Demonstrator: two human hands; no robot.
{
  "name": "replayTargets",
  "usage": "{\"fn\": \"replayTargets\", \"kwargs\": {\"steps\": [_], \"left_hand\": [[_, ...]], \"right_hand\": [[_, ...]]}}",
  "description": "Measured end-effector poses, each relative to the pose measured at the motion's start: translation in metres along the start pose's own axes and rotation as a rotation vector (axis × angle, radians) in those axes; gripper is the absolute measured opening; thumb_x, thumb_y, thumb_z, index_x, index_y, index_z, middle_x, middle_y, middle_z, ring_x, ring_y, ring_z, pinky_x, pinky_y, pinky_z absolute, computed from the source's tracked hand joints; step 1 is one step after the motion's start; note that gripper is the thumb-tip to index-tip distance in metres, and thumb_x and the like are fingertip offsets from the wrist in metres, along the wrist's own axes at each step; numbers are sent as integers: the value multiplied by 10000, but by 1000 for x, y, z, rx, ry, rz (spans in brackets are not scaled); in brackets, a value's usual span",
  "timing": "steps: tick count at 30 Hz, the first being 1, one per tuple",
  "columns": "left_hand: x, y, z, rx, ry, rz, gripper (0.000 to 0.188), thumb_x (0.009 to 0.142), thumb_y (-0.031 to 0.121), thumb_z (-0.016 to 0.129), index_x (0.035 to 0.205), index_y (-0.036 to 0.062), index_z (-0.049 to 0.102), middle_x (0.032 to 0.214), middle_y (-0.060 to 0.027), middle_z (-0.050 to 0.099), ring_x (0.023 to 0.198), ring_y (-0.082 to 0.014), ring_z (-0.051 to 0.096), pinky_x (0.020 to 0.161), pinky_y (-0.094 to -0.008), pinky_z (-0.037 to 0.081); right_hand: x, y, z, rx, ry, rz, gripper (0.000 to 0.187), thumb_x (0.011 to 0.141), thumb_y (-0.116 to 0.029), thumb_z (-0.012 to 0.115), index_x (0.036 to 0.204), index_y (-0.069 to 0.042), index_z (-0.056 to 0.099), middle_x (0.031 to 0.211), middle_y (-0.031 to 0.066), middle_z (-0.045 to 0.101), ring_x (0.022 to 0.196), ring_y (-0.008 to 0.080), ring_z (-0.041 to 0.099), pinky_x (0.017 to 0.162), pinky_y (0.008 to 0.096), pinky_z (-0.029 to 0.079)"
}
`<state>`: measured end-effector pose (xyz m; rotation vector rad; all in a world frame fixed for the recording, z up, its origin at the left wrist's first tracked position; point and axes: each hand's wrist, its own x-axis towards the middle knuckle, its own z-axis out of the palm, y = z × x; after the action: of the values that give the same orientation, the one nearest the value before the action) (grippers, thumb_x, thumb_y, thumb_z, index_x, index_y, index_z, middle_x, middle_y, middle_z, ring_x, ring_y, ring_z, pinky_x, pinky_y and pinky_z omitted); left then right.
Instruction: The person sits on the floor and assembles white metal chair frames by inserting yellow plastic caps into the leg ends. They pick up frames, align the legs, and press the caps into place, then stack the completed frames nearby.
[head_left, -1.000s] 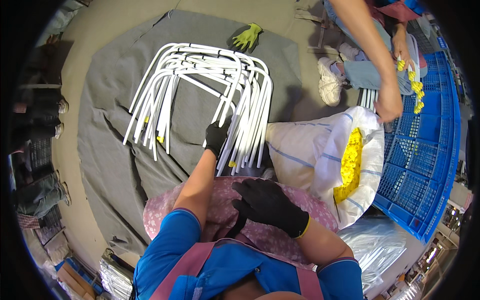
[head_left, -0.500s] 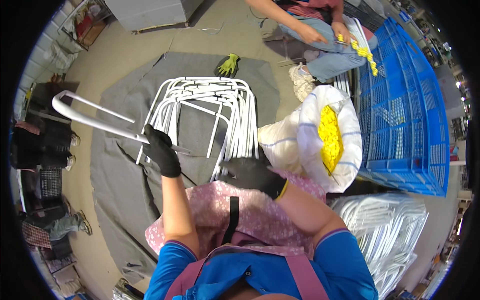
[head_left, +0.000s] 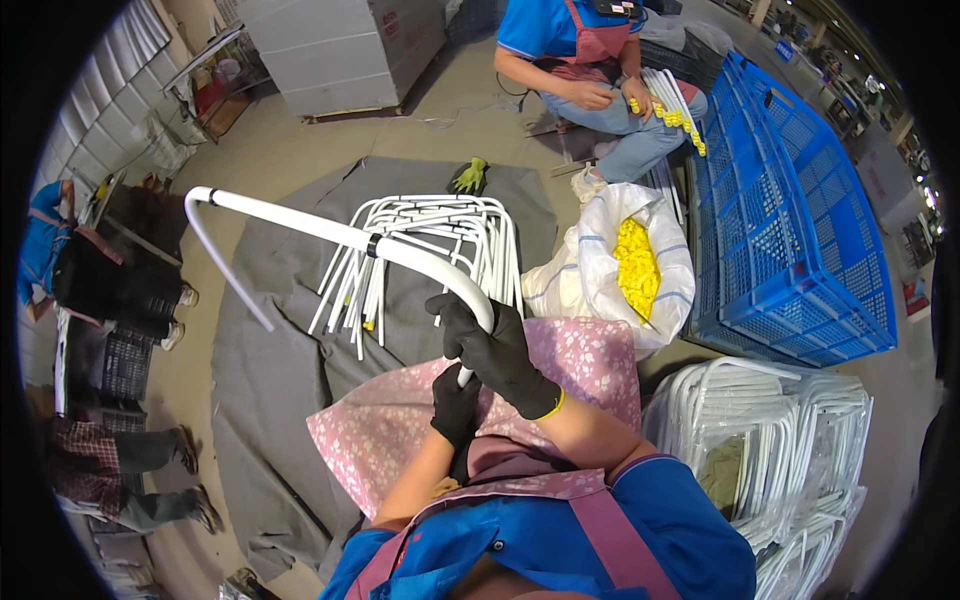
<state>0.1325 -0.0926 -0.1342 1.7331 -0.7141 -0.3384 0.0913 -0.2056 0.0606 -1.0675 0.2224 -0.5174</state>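
Observation:
A white U-shaped tube frame [head_left: 300, 216] with black rings on it rises in front of me, its far leg reaching left. My right hand [head_left: 500, 355], in a black glove with a yellow cuff edge, is closed around its near bend. Just below, my left hand [head_left: 455, 405], also black-gloved, is closed at the lower end of the near leg; its fingertips are partly hidden behind the right hand. A pile of similar white tube frames [head_left: 505, 250] lies ahead on a grey cloth [head_left: 270, 400]. Pink flowered apron fabric [head_left: 590, 380] covers my lap.
At the right stands a white sack [head_left: 675, 265] of yellow small parts [head_left: 636, 265], beside blue crates [head_left: 830, 260]. Plastic-wrapped white frames [head_left: 770, 450] are stacked at lower right. A co-worker [head_left: 590, 95] sits ahead; other people stand at left. A yellow-green glove [head_left: 470, 176] lies beyond the pile.
The frame has swung from the left to in front of me and now stands raised. My right hand has come up and closed on it; my left hand has drawn back toward my lap.

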Motion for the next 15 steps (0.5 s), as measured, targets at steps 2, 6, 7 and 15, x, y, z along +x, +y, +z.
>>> {"fn": "replayTargets", "kwargs": {"steps": [2,6,7,15], "left_hand": [[4,15,-9,-19,-159,41,181,799,145,726,917,16,681,809,-187,686,737,-351,662,678,-416,512],[28,54,-62,-26,-305,94,661,805,195,733,1383,4,476,1276,-173,606,1196,-296,577,1002,-376,457],[38,63,-80,-101,-271,176,742,827,243,735,1437,2,388,1328,-156,566,1248,-287,534,1038,-384,432],[106,114,-134,-1197,-251,297,774,960,541,517,1484,14,302,1409,-210,495,1259,-353,528,1089,-478,404]], "right_hand": [[-9,-2,0,-49,-66,-47,170,956,-116,622,1060,-3,696,680,-43,575,596,28,514,540,213,428],[-11,-3,-9,-310,-145,-222,186,941,-138,644,1079,-27,704,679,-19,601,616,31,559,551,225,453],[-8,-3,-13,-355,-147,-308,188,935,-135,650,1080,-26,703,680,-11,608,617,37,567,552,230,458],[2,31,-41,-524,-208,-228,121,901,-77,663,997,-9,693,724,31,652,654,76,598,598,256,493]]}}
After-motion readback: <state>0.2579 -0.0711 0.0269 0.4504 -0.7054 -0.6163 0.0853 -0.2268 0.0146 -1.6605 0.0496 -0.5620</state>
